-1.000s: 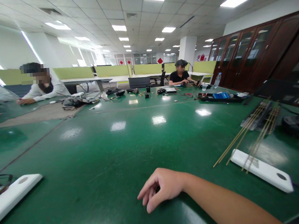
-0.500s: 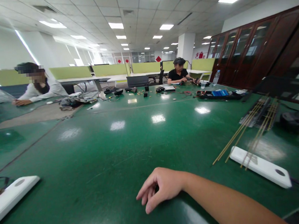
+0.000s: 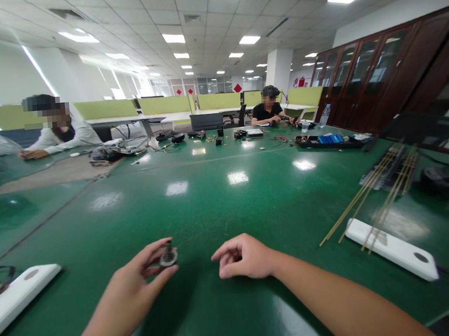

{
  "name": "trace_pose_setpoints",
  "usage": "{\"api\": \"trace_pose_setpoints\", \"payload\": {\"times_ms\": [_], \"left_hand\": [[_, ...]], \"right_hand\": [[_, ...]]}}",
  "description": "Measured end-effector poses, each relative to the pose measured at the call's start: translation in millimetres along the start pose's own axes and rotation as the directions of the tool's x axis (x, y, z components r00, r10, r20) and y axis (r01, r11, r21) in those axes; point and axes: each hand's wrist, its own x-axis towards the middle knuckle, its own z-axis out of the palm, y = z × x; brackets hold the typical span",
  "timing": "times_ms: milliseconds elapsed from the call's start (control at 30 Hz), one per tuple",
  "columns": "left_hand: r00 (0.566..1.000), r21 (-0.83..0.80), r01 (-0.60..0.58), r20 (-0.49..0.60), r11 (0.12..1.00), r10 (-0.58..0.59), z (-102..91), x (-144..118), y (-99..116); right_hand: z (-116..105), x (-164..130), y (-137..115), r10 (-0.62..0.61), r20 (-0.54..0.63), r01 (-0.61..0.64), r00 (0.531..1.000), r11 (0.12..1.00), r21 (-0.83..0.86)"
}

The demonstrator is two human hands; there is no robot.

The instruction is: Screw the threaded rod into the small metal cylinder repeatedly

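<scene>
My left hand [image 3: 134, 284] is raised, palm turned right, pinching a small round metal part [image 3: 168, 256] between thumb and fingertips. My right hand [image 3: 244, 257] hovers just beside it, fingers loosely curled, empty, above the green worktop [image 3: 219, 199].

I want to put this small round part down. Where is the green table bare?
Bare: the wide stretch ahead of the left hand and right hand, up to the far clutter. Crowded: right, thin rods over a white bar.
</scene>
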Motion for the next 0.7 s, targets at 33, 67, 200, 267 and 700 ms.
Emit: {"api": "trace_pose_setpoints", "payload": {"times_ms": [33, 67, 200, 267, 700], "left_hand": [[0.995, -0.027, -0.024, 0.098, 0.999, 0.027, 16.1, 12.6, 7.4], [0.985, -0.042, -0.057, 0.159, 0.997, 0.063, 32.4, 23.5, 14.7], [0.967, -0.033, -0.150, 0.204, 0.988, 0.153, 81.6, 42.7, 28.3], [0.960, -0.015, -0.190, 0.208, 0.982, 0.189, 91.1, 40.6, 23.3], [0.973, -0.092, -0.137, 0.175, 0.986, 0.151, 88.7, 45.5, -2.0]], "right_hand": [[-4.0, 1.6, 2.0, -0.032, -0.110, 0.023, 0.993, 0.996, -0.083], [-8.0, 3.0, 3.9, -0.071, -0.209, 0.034, 0.975, 0.983, -0.178], [-19.4, 6.5, 9.2, -0.165, -0.384, 0.011, 0.908, 0.928, -0.373], [-20.7, 7.9, 10.4, -0.161, -0.382, 0.005, 0.910, 0.926, -0.378], [-17.6, 12.7, 3.3, -0.118, -0.341, -0.040, 0.933, 0.906, -0.421]]}}
